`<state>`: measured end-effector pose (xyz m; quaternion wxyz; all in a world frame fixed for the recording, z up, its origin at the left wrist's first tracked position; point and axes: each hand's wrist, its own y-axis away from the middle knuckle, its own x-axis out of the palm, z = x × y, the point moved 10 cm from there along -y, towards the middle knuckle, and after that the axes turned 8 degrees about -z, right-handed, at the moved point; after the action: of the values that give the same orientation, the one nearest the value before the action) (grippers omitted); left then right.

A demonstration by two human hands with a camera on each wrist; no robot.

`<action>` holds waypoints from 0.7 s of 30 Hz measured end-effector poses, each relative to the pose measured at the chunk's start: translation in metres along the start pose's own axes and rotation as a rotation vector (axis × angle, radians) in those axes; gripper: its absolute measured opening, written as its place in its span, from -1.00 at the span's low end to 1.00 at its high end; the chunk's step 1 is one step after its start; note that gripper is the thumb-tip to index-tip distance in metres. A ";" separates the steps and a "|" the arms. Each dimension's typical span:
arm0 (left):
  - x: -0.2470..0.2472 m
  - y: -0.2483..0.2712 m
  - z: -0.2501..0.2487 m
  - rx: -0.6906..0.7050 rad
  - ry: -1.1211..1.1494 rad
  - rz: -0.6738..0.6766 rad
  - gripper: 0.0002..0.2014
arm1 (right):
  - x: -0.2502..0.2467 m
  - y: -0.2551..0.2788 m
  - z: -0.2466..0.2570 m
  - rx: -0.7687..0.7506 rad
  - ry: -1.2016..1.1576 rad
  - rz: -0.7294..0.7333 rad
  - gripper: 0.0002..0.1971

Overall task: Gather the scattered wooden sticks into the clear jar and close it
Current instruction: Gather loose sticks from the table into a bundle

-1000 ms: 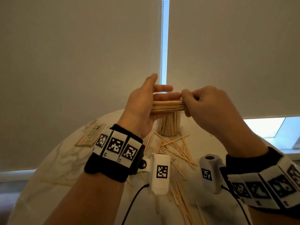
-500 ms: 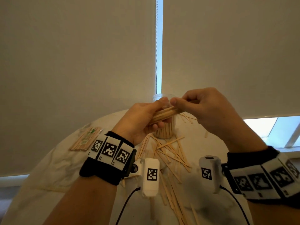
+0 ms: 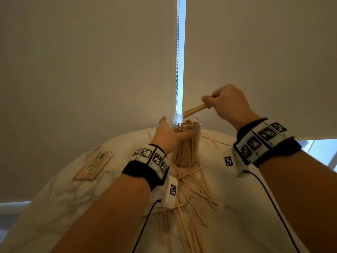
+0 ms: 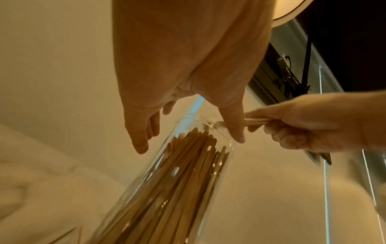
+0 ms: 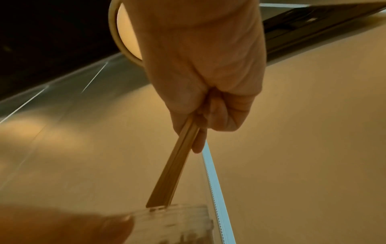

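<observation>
A tall clear jar (image 3: 186, 147), open at the top and packed with upright wooden sticks, stands at the far side of the white table (image 3: 246, 198). My left hand (image 3: 172, 133) grips its upper part, thumb on the near side and fingers behind it (image 4: 142, 142). Above and to the right, my right hand (image 3: 208, 105) pinches a small bundle of sticks (image 3: 195, 109), slanted down to the left. The bundle's tips (image 5: 158, 203) sit at the jar's rim (image 5: 179, 213). Several loose sticks (image 3: 193, 183) lie scattered in front of the jar.
A wrapped pack of sticks (image 3: 94, 166) lies at the table's left. A few more sticks (image 3: 212, 140) lie right of the jar. Closed roller blinds and a bead chain (image 3: 176, 57) hang just behind the table.
My left hand let go of the bundle and went down to grip the jar. My right hand carried the bundle up and right, then tilted its tips down to the jar's mouth.
</observation>
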<state>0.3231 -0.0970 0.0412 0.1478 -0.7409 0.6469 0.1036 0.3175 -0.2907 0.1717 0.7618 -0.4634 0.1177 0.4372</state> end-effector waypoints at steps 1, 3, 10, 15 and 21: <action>0.007 -0.007 -0.007 0.024 -0.009 0.012 0.40 | 0.013 -0.008 0.004 -0.034 0.071 0.043 -0.67; 0.019 -0.017 -0.012 0.047 0.003 0.038 0.43 | 0.035 -0.019 0.013 -0.106 0.213 0.107 -0.67; 0.030 -0.030 0.005 0.114 0.091 0.007 0.16 | 0.087 -0.016 0.057 -0.451 0.453 0.292 -0.70; 0.032 -0.033 0.005 0.133 0.091 0.024 0.18 | 0.098 -0.020 0.066 -0.462 0.557 0.503 -0.65; 0.033 -0.037 0.009 0.134 0.114 0.020 0.16 | 0.115 -0.014 0.062 -0.492 0.663 0.485 -0.71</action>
<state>0.3646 -0.1202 0.0244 0.1592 -0.7275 0.6671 0.0192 0.3822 -0.1790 0.1461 0.4267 -0.7036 0.3522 0.4459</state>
